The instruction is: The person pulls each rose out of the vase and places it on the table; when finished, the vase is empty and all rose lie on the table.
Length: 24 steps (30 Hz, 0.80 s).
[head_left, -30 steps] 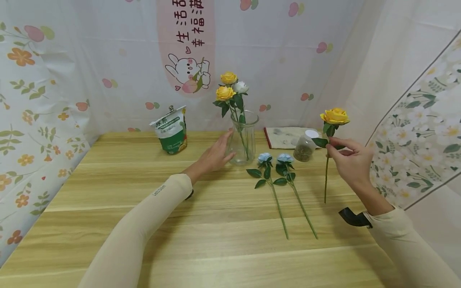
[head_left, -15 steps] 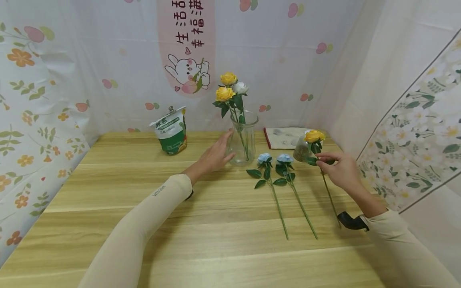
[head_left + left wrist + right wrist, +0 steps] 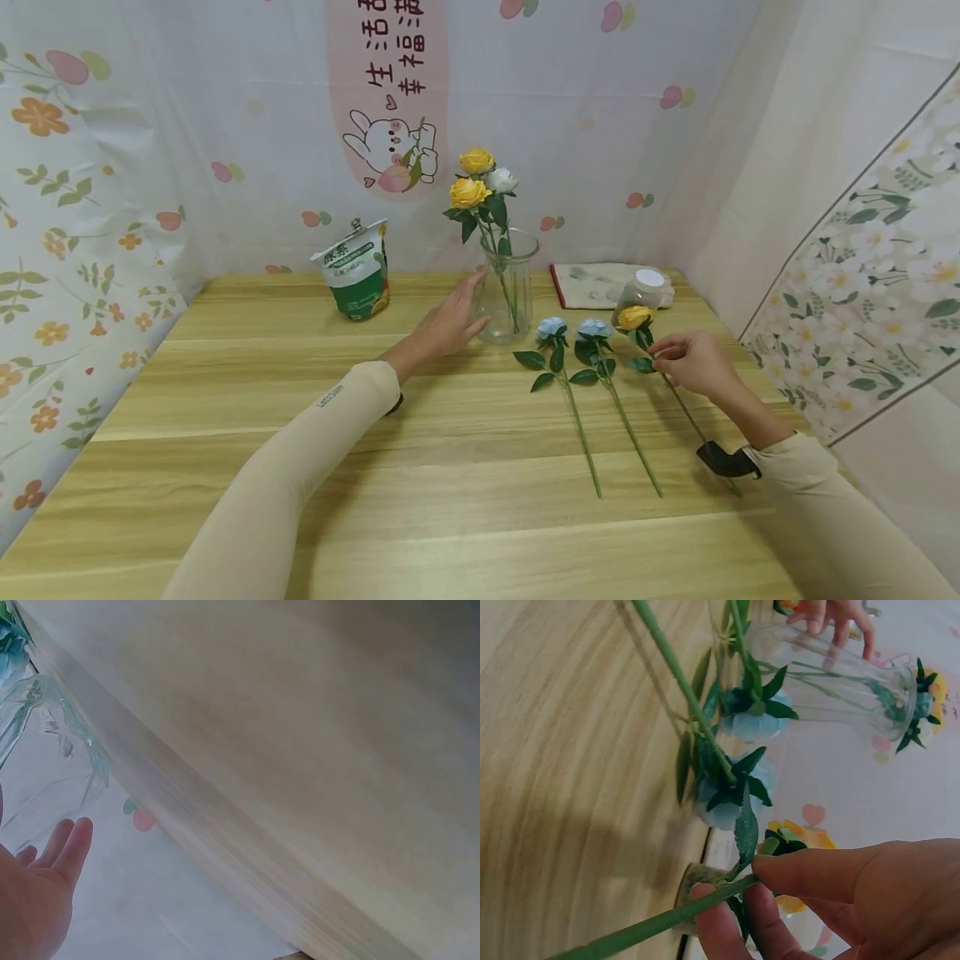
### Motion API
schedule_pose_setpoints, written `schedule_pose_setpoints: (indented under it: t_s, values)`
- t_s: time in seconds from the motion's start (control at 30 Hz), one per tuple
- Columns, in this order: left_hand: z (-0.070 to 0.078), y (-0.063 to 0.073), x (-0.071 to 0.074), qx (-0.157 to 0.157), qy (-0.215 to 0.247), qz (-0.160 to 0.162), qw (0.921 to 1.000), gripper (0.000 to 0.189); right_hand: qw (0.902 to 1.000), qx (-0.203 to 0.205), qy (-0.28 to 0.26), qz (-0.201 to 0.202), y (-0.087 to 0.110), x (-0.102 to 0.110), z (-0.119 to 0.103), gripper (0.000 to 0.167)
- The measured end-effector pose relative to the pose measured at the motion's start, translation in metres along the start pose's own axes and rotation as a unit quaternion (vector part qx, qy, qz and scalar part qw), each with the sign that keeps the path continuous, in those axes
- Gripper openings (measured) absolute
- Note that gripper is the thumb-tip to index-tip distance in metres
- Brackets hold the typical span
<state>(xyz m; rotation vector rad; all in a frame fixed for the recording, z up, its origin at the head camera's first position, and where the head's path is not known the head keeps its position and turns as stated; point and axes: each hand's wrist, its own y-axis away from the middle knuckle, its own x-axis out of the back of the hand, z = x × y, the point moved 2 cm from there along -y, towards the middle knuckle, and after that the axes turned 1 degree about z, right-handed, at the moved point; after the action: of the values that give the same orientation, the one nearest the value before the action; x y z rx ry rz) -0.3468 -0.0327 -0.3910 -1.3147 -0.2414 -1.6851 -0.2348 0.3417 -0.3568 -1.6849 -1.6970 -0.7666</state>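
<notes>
Yellow tops the rose (image 3: pixel 635 317) that the right hand (image 3: pixel 696 364) pinches by its stem between thumb and fingers, bloom toward 11 o'clock, stem end toward 5; whether it touches the wooden worktop (image 3: pixel 450 500), I cannot tell. At the bloom's 9 o'clock stands a glass vase (image 3: pixel 525 292), with two yellow blooms (image 3: pixel 469 192) and a white one (image 3: pixel 500 181) leaning to 11. The left hand (image 3: pixel 444 323), thumb spread from straight fingers, lies against the vase's 8 o'clock side. Two blue roses (image 3: pixel 595 330) lie between 4 and 5 o'clock from the vase.
</notes>
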Motion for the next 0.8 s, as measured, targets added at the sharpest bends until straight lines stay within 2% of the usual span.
schedule_pose_setpoints:
  t_s: [0.2,0.53,0.67,0.8]
  values:
    - [-0.001,0.0,0.0,-0.005,0.0,0.002,1.0,0.079,0.9997,-0.018,0.005,-0.016,-0.003,-0.004,0.007,0.025]
    - [-0.001,0.0,-0.002,0.002,0.002,-0.002,1.0,0.079,0.9988,-0.011,0.048,-0.01,-0.015,-0.015,0.023,0.023]
    - [-0.001,0.0,-0.002,0.008,0.004,-0.004,1.0,0.079,0.9979,-0.012,0.058,-0.026,-0.018,-0.02,0.025,0.025]
    - [-0.001,0.0,0.0,0.007,0.001,-0.002,1.0,0.079,0.9949,-0.017,0.094,-0.032,-0.019,-0.023,0.022,0.027]
